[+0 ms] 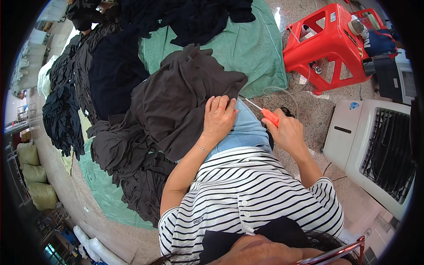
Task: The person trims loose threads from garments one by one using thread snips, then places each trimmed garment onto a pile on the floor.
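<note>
Sitting on the speckled stone floor (318,115), the person has a soft, crumpled dark grey garment (185,101) draped over a knee in pale blue denim, its matte cloth falling in loose folds onto a green sheet (251,48) spread below. More dark garments (88,75) lie heaped along the sheet. The left hand (218,117) lies flat on the garment's edge, its fingers (221,104) spread slightly apart and pressing the cloth. The right hand (287,130) is closed around the orange plastic handle of a slim tool (265,112), whose thin metal tip points toward the garment. A glossy red plastic stool (329,44) and a white ribbed appliance (375,150) stand to the right.
</note>
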{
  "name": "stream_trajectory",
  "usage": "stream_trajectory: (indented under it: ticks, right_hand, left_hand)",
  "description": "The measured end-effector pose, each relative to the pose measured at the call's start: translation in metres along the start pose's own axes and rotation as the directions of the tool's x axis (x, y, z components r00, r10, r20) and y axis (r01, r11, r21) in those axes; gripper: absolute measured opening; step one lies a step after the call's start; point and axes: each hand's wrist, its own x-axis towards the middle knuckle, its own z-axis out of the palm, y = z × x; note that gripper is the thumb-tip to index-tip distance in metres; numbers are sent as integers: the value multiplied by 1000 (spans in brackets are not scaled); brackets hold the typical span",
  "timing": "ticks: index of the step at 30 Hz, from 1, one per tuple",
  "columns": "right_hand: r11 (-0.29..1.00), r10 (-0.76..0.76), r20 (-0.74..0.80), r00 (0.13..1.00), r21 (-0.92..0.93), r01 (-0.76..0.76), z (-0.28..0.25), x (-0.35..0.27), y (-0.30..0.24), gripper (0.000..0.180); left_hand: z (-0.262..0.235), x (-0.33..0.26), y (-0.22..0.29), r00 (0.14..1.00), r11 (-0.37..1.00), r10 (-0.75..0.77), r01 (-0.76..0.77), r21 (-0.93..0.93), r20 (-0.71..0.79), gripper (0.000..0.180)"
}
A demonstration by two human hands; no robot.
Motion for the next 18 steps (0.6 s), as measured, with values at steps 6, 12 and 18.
stream_trajectory:
  ticks: [6, 12, 18]
  right_hand:
    - [992, -102, 10, 995, 79, 101, 1, -2, -3, 41]
    - [999, -37, 14, 999, 17, 36, 2, 0, -2, 43]
    - [998, -58, -5, 998, 33, 58, 4, 4, 1, 43]
  left_hand:
    - [-3, 1, -1, 1000, 1000, -8, 9, -17, 11, 38]
    - [-2, -1, -1, 1000, 1000, -10, 10, -12, 26, 39]
    - [-5, 2, 0, 1000, 1000, -5, 5, -11, 14, 39]
